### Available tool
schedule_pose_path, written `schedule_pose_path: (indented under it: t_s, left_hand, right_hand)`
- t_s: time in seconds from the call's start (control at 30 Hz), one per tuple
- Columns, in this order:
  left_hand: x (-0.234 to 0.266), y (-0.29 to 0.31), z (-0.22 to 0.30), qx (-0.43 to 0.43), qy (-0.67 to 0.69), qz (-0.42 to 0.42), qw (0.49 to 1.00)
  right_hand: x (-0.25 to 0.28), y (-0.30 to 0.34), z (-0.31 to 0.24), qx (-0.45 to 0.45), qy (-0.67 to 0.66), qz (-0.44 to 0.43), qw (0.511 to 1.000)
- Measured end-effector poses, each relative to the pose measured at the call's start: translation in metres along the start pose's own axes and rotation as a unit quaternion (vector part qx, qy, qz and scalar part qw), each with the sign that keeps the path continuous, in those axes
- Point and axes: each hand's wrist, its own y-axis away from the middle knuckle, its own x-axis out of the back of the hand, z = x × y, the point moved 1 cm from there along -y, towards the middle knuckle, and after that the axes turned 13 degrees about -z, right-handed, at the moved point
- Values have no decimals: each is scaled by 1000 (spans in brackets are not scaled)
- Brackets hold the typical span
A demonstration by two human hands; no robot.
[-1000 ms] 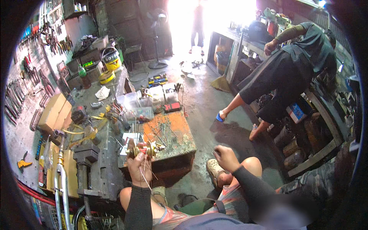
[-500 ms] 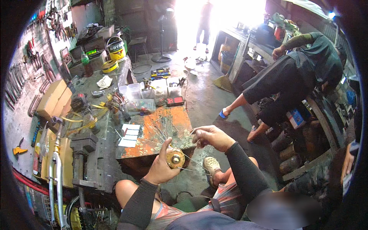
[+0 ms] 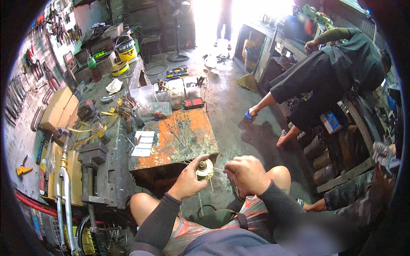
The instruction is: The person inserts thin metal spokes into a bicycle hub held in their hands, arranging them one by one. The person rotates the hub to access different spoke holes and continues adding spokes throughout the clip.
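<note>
My left hand (image 3: 186, 182) grips the gold hub (image 3: 206, 172) just this side of the orange table (image 3: 197, 120). My right hand (image 3: 248, 174) pinches a spoke (image 3: 218, 170) sticking out of the hub; loose spokes (image 3: 183, 133) lie on the table.

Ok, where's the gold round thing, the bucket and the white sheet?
Gold round thing (image 3: 206, 171): head view, on its round face.
Bucket (image 3: 127, 56): head view, on its yellow wall.
White sheet (image 3: 143, 143): head view, its middle.

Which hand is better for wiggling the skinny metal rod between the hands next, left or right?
Probably the right hand: it seems to pinch the outer end of the thin rod. The left hand is busy holding the round gold hub.
</note>
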Motion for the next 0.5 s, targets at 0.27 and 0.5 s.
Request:
schedule_pose_path:
  t_s: [0.27,0.5]
  left_hand:
    - [-4,-5,-2,11,88,-10,996]
    - [-13,-11,13,26,57,-25,998]
  right_hand:
    - [34,-9,31,48,-6,-92,995]
    - [78,-24,5,116,139,-181,967]
